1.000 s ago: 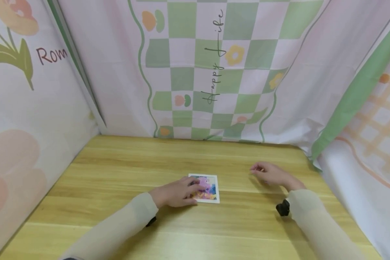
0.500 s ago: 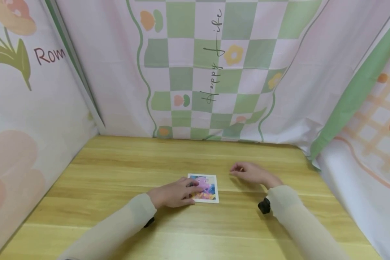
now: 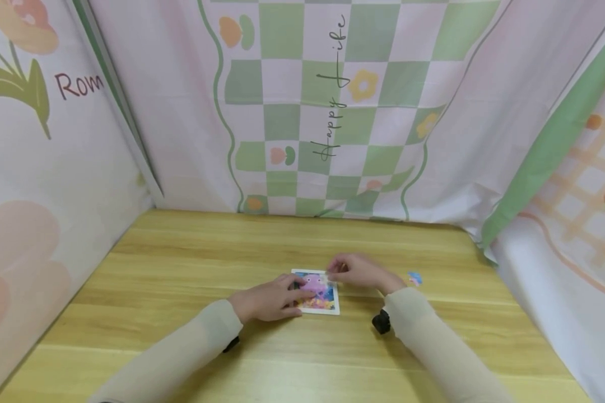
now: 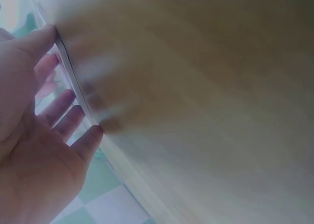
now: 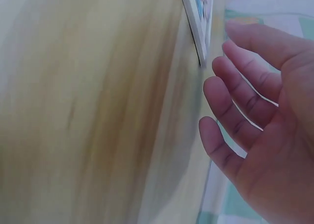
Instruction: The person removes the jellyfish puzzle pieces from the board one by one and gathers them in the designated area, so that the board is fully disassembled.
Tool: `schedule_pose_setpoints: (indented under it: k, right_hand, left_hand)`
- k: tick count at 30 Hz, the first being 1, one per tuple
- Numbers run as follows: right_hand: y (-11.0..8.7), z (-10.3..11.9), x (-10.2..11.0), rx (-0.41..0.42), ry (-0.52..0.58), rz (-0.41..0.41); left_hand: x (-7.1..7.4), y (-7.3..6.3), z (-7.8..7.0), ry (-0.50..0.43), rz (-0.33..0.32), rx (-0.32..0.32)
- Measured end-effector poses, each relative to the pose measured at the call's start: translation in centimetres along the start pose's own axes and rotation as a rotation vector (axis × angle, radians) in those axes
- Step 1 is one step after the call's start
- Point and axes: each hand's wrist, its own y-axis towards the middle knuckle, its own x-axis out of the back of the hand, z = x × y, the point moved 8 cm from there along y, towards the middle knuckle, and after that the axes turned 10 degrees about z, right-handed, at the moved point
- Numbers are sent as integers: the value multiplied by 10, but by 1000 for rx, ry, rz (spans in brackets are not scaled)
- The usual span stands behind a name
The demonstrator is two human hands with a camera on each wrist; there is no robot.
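A small picture puzzle (image 3: 319, 304) in a white frame lies flat on the wooden table, showing a pink cartoon creature over blue and yellow. My left hand (image 3: 272, 299) rests on its left part, fingers spread over the picture and thumb at the near edge. In the left wrist view, the left fingertips (image 4: 95, 136) touch the frame's side. At the puzzle's upper right corner, my right hand (image 3: 360, 271) pinches a small pale puzzle piece with thumb and forefinger; the piece is mostly hidden. The right wrist view shows the other right fingers loosely bent beside the frame's corner (image 5: 202, 57).
A loose blue and pink puzzle piece (image 3: 414, 278) lies on the wooden table (image 3: 206, 240), to the right of the right hand. Patterned cloth (image 3: 282, 123) hangs behind the table and along both sides. Each wrist carries a dark camera (image 3: 381, 322).
My right hand has moved left across the table to the puzzle's upper right corner, uncovering the loose piece. My left hand has stayed on the puzzle.
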Motion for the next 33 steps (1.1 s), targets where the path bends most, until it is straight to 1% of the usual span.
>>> schedule_pose_setpoints:
  k: [5, 10, 14, 19, 21, 28, 33]
  right_hand:
    - [8, 9, -10, 31, -6, 13]
    - [11, 18, -14, 50, -37, 7]
    - [13, 20, -16, 36, -44, 1]
    - [16, 18, -17, -1, -87, -3]
    - [17, 18, -17, -16, -87, -2]
    - [19, 14, -18, -55, -24, 1]
    - [20, 12, -18, -61, 5, 4]
  left_hand:
    - [0, 0, 0, -1, 0, -14]
    - [-2, 1, 2, 2, -2, -19]
    - [-4, 3, 5, 9, -4, -10]
    - [-4, 3, 5, 6, -9, -10]
    - [-4, 3, 5, 6, -8, -11]
    - [-3, 3, 4, 0, -2, -12]
    - [-2, 2, 3, -9, -11, -24]
